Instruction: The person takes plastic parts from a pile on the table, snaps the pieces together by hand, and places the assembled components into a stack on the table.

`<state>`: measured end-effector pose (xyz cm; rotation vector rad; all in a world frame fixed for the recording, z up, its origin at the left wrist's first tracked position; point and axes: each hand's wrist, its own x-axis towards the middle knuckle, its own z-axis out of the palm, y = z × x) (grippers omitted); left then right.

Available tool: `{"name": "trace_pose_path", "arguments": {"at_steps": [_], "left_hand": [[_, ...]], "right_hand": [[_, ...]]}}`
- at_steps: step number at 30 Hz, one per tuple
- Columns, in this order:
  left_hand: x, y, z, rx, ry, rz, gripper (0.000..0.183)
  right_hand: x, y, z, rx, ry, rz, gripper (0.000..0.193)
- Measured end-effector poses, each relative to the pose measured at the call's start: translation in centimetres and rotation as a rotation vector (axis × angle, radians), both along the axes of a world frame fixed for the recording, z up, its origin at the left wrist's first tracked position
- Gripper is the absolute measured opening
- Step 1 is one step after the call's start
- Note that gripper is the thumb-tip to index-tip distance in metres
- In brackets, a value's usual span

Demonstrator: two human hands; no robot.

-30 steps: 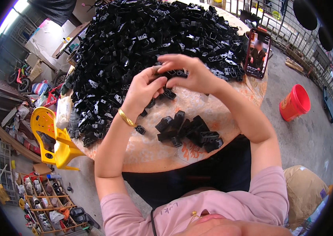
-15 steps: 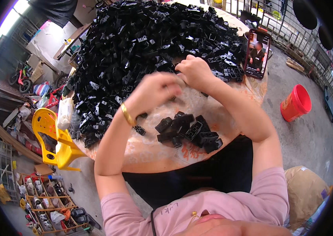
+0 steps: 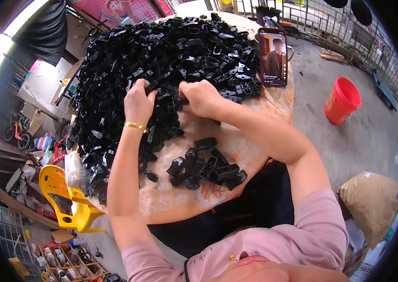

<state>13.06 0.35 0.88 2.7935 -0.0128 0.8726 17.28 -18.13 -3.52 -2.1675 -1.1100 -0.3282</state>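
A big heap of small black plastic parts (image 3: 170,51) covers the far half of a round table (image 3: 180,202). My left hand (image 3: 138,101), with a gold bracelet at the wrist, digs its fingers into the near edge of the heap. My right hand (image 3: 201,97) is curled beside it, fingers closed on black parts at the heap's edge. A smaller cluster of black parts (image 3: 206,165) lies apart on the table, closer to me.
A phone (image 3: 272,56) with a lit screen stands propped at the table's far right. A red bucket (image 3: 342,99) sits on the concrete floor to the right, a tan sack (image 3: 373,202) near my right elbow. A yellow plastic chair (image 3: 67,197) stands at left.
Both hands moved away from me, from above the table's middle into the near edge of the big heap. The small cluster stayed in place.
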Motion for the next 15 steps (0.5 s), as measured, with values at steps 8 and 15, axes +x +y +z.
{"name": "trace_pose_path", "arguments": {"at_steps": [8,15], "left_hand": [[-4.8,-1.7,0.7,-0.564,0.253,-0.389,0.041],[-5.2,-0.6,-1.2,-1.499,0.173,-0.676,0.030]], "right_hand": [[-1.7,0.4,1.6,0.518,0.261,0.232,0.029],[-2.5,1.4,1.0,0.709,0.426,0.432,0.025]]}}
